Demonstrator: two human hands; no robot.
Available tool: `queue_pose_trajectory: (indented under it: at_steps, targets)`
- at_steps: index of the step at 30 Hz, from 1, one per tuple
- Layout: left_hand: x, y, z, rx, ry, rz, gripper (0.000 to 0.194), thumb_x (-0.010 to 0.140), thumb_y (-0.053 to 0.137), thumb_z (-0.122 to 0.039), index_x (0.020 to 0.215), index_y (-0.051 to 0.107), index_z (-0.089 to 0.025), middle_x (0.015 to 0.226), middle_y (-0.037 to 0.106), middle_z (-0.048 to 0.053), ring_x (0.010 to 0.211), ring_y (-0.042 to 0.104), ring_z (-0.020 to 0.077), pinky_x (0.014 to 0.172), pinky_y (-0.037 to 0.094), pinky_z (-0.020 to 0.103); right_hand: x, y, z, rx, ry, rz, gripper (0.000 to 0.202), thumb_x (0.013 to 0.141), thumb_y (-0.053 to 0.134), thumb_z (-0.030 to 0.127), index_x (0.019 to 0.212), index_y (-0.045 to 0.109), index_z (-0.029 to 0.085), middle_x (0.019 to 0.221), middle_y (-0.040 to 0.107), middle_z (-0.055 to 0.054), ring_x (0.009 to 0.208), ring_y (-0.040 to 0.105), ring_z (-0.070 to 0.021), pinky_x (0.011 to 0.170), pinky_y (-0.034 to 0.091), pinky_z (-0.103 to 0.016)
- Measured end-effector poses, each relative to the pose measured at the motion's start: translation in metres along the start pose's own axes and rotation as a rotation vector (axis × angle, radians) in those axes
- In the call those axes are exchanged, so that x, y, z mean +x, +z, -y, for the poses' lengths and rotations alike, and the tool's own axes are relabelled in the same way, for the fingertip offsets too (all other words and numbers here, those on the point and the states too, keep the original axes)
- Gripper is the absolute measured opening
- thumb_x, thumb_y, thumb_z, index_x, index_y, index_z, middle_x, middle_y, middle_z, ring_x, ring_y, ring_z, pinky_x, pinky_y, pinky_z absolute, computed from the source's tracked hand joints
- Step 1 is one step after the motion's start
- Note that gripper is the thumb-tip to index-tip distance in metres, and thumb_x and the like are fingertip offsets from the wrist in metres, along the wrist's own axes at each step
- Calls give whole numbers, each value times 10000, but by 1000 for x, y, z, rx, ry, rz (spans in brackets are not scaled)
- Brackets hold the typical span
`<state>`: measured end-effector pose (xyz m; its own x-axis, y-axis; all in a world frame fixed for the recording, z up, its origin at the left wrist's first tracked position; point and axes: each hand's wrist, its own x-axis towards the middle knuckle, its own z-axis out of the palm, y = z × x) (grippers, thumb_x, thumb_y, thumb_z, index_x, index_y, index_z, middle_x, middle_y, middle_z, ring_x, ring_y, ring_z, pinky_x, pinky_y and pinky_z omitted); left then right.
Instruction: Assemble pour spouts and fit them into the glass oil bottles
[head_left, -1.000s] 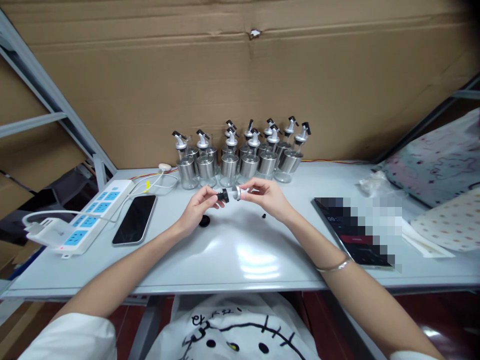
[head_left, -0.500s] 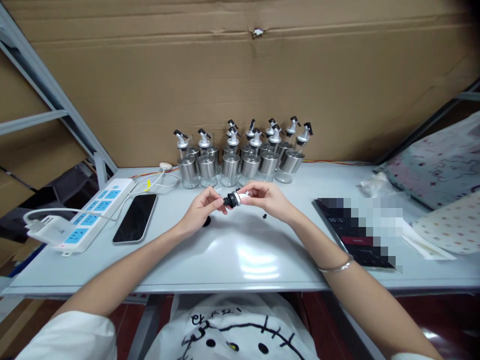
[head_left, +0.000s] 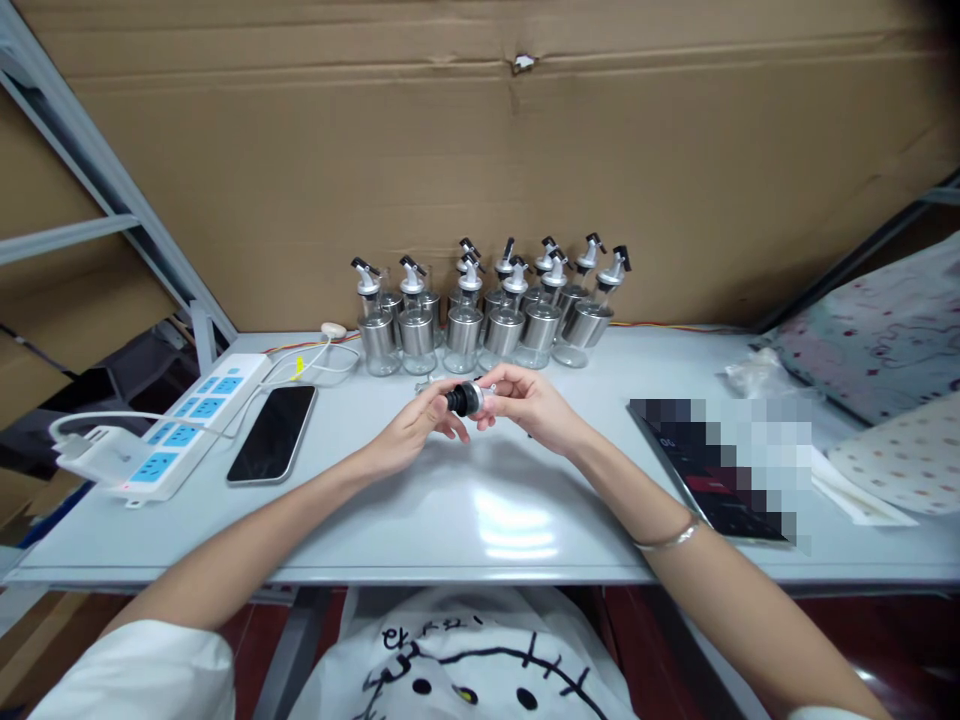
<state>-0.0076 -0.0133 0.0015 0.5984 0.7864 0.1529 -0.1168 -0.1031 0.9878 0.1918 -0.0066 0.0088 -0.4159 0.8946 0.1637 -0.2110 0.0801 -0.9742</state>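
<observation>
Between my two hands, above the middle of the table, a pourer stopper (head_left: 466, 399) lies roughly level, its black ribbed end to the left and its silver end to the right. My left hand (head_left: 420, 425) pinches the black end. The fingers of my right hand (head_left: 529, 402) close round the silver end and partly hide it. Behind the hands stand several glass bottles (head_left: 464, 330) with metal sleeves, many topped with silver and black pourers. A tiny black piece shows just under my right hand.
To the left lie a phone (head_left: 271, 435) and a white power strip (head_left: 191, 430) with a plug and cable. A tablet (head_left: 705, 470), crumpled plastic (head_left: 757, 375) and patterned fabric (head_left: 885, 330) are on the right. Cardboard (head_left: 480, 150) rises behind the bottles.
My left hand has shifted slightly right along the stopper, and its fingers have spread beneath it. The round black piece beside that hand is now hidden. The stopper stays between both hands.
</observation>
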Motion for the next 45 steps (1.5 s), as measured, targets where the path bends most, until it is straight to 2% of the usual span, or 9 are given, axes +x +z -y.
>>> queue_pose_trajectory:
  at_steps: [7, 20, 27, 32, 36, 38, 42, 45]
  targets:
    - [2, -3, 3, 109, 40, 52, 667, 824, 452, -716, 1148, 512, -135, 908, 643, 88, 779, 623, 187, 766, 451, 326, 0, 3, -3, 38, 31, -11, 332, 624, 834, 346, 806, 621, 168, 640, 721, 1, 536, 660, -130, 569, 497, -266]
    - [-1, 4, -4, 73, 114, -22, 552, 818, 538, -656, 1032, 516, -147, 839, 633, 55, 759, 612, 168, 745, 481, 318, -2, 6, -5, 143, 43, 54, 321, 637, 832, 326, 812, 605, 180, 629, 709, 18, 567, 676, -130, 566, 511, -254]
    - [0, 3, -5, 223, 136, -27, 538, 856, 450, -674, 975, 504, -151, 818, 628, 50, 748, 602, 173, 770, 458, 322, -1, 7, -6, 68, 0, 46, 328, 648, 820, 355, 801, 596, 172, 644, 718, -2, 552, 667, -137, 567, 508, -273]
    - [-1, 4, -14, 374, 146, -84, 541, 878, 376, -685, 948, 522, -169, 760, 622, 33, 801, 595, 200, 830, 414, 333, -2, 6, -1, -120, -55, 30, 300, 705, 762, 405, 832, 601, 187, 654, 682, -2, 556, 639, -151, 584, 509, -317]
    - [-1, 6, -13, 454, 165, -209, 534, 863, 381, -703, 904, 501, -184, 796, 595, 29, 767, 560, 186, 751, 411, 305, -5, 13, 6, -572, -360, -188, 178, 802, 651, 362, 881, 680, 205, 809, 606, -46, 774, 587, -171, 678, 483, -316]
    - [0, 6, -8, 514, 180, -268, 538, 845, 390, -721, 863, 481, -191, 809, 569, 25, 743, 539, 178, 716, 401, 295, -6, 18, 5, -694, -427, -216, 187, 823, 609, 327, 950, 686, 214, 851, 566, -52, 798, 557, -169, 658, 473, -295]
    - [1, 2, 2, 611, 164, -258, 518, 854, 395, -704, 864, 476, -193, 819, 557, 28, 759, 534, 185, 728, 395, 301, -6, 20, -3, -629, -290, -72, 177, 821, 574, 285, 947, 649, 186, 816, 609, -37, 732, 568, -145, 623, 467, -265]
    - [0, 0, 4, 649, 141, -215, 466, 891, 377, -644, 891, 483, -191, 863, 577, 43, 782, 545, 196, 759, 398, 316, -4, 19, -6, -577, -218, -39, 167, 803, 562, 251, 931, 632, 169, 790, 646, -32, 717, 589, -142, 636, 473, -265]
